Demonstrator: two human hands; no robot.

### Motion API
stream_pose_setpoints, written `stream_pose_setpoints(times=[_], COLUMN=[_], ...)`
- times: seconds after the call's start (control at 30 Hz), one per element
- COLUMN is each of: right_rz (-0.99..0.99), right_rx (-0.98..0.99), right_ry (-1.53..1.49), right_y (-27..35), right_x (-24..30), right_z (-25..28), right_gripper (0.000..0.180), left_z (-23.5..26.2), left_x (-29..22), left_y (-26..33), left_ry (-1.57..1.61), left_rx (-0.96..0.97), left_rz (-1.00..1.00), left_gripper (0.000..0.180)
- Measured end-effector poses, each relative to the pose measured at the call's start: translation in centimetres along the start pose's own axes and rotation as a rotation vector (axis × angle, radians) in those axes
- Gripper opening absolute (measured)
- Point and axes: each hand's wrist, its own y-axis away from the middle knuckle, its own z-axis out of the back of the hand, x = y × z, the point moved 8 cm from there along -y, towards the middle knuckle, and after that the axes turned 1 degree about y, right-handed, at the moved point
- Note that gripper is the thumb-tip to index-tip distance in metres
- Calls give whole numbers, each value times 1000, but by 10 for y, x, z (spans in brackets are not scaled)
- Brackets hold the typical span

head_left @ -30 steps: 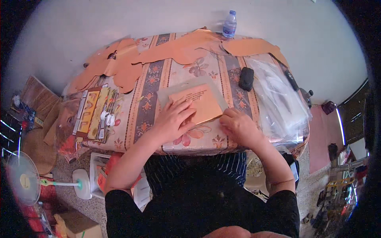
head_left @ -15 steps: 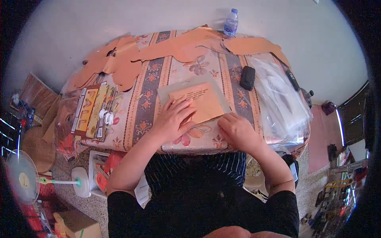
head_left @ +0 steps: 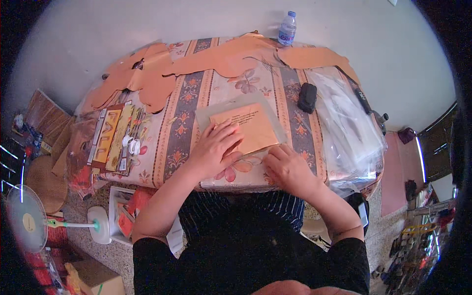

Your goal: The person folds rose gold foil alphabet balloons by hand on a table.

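Note:
An orange folded piece point(head_left: 256, 132) with printed lines lies inside a clear plastic bag point(head_left: 205, 111) on the table in front of me. Across its left part my left hand point(head_left: 220, 145) rests flat, with the fingers stretched out. My right hand point(head_left: 286, 166) is at the lower right edge of the bag, its fingers curled and pressed together there. What these fingers pinch is small and mostly hidden, apparently the bag's edge.
Large orange cut-out sheets point(head_left: 223, 56) span the table's back. Flat printed packs point(head_left: 110, 137) with white string lie left. To the right are a black case point(head_left: 307, 98) and a stack of clear bags point(head_left: 346, 128). A water bottle point(head_left: 287, 29) stands at the back.
My right hand has slid a little left and down along the bag's lower edge. My left hand and the orange piece have stayed put.

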Motion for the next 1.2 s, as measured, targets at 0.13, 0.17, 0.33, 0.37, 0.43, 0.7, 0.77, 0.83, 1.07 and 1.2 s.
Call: stream_pose_setpoints(times=[0.13, 0.17, 0.33, 0.37, 0.43, 0.7, 0.77, 0.83, 1.07, 1.2], right_rz=[-13, -13, -26, -26, -37, -18, -5, 74, 41, 2], right_rx=[18, 16, 48, 47, 59, 68, 91, -70, 44, 10], right_ry=[17, 19, 21, 22, 29, -8, 0, 13, 87, 61], right_y=[0, 0, -1, -1, 1, 1, 1, -1, -7, -8], right_x=[0, 1, 1, 1, 0, -2, -1, 9, 22, 22], right_z=[-1, 0, -1, -1, -4, -6, -8, 2, -17, -17], right_gripper=[20, 20, 20, 20, 19, 19, 21, 21, 26, 19], left_z=[-1, -2, -1, -1, 0, 0, -2, -3, -3, 0], left_x=[1, 1, 1, 1, -1, 1, 2, 3, 3, 0], left_y=[0, 0, 1, 1, 1, 2, 1, 1, 2, 1], left_ry=[-21, -22, -29, -30, -15, -24, -32, -36, -32, -29], left_rx=[14, 13, -23, -24, -35, -44, -42, -42, -58, -55], left_rz=[-3, -4, -22, -22, -33, -33, -35, -41, -35, -43], left_gripper=[44, 44, 44, 44, 44, 43, 43, 43, 43, 43])
